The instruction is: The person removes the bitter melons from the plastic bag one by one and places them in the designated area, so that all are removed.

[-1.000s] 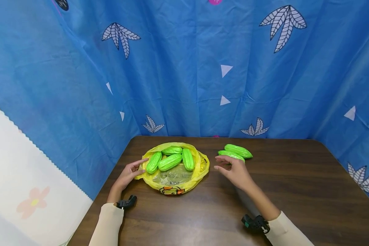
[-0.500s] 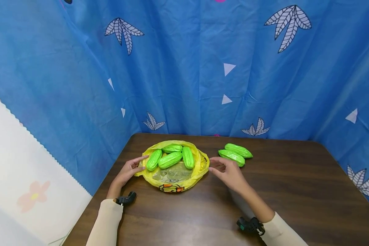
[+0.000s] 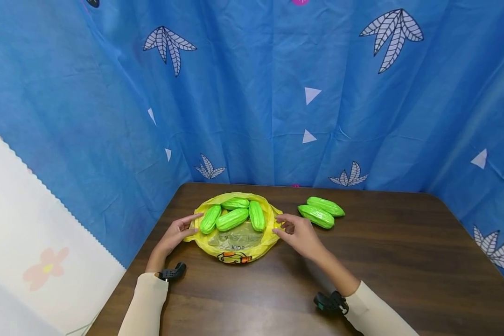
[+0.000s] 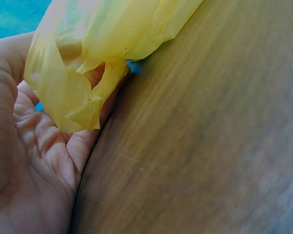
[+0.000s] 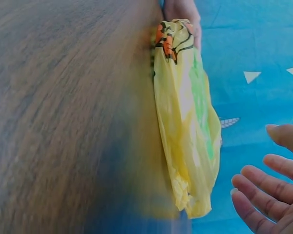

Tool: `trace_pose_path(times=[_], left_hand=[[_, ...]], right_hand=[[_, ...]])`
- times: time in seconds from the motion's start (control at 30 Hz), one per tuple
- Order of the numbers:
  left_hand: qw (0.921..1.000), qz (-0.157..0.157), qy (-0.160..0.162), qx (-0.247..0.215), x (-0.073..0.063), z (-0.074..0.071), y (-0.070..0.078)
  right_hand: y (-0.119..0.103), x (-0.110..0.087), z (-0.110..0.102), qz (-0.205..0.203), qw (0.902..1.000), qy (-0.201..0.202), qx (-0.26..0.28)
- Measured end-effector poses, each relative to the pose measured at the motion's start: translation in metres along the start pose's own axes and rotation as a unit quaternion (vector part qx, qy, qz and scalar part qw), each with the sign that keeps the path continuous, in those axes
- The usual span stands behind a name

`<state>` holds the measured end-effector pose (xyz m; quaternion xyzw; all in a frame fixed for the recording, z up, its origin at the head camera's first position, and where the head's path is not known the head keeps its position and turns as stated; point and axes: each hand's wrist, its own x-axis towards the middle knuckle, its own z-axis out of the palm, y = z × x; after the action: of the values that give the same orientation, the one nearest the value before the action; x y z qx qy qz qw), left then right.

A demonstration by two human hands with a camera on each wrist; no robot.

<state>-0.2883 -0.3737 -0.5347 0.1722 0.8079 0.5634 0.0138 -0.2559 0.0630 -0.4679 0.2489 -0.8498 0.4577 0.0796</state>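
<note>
A yellow plastic bag point(image 3: 252, 254) lies with its mouth spread wide on the table. Inside it are several glossy, ridged, bright green oblong pieces, such as the middle one point(image 3: 232, 220). At the bag's left rim is my left hand point(image 3: 173, 236), thumb and fingers spread; the left wrist view has a loose corner of the bag point(image 4: 83, 92) between them. My right hand point(image 3: 300, 235) reaches the bag's right rim with its thumb and fingers apart. Relaxed, spread fingers point(image 5: 266, 190) appear in the right wrist view, beside the bag point(image 5: 185, 131) there.
Two more green oblong pieces point(image 3: 319, 216) lie side by side right of the bag, beyond my right hand. Under everything is a dark wooden table point(image 3: 403, 242). Blue patterned curtains point(image 3: 243, 93) hang along its back and sides.
My right hand has moved left, from in front of the two loose green pieces to the bag's right rim. The left hand stays at the left rim. The view has shifted slightly.
</note>
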Motion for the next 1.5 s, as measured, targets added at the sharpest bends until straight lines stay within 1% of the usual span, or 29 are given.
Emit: trace_pose_path(times=[0.2,0.47,0.63,0.9,1.13,1.27,1.5], left_hand=[[1.0,0.002,0.001,0.007,0.0,0.002,0.003],[1.0,-0.002,0.003,0.002,0.001,0.0,0.003],[1.0,-0.002,0.004,0.004,0.0,0.0,0.002],[0.9999,0.003,-0.004,-0.011,0.0,0.0,0.004],[0.9999,0.004,-0.007,-0.013,-0.001,-0.001,0.004],[0.9999,0.005,-0.009,-0.013,0.0,0.0,0.005],[0.9999,0.002,-0.002,-0.012,0.0,0.001,0.002]], right_hand=[[0.0,0.006,0.009,0.007,0.9999,0.0,-0.015],[-0.002,0.017,0.021,-0.002,0.9998,0.005,-0.018],[0.0,0.025,0.029,-0.002,0.9994,0.018,-0.029],[0.004,0.036,0.04,0.015,0.9978,0.037,-0.053],[0.006,0.046,0.045,0.033,0.997,0.028,-0.064],[0.008,0.05,0.049,0.034,0.9961,0.032,-0.075],[0.013,0.057,0.056,0.055,0.9935,0.035,-0.094]])
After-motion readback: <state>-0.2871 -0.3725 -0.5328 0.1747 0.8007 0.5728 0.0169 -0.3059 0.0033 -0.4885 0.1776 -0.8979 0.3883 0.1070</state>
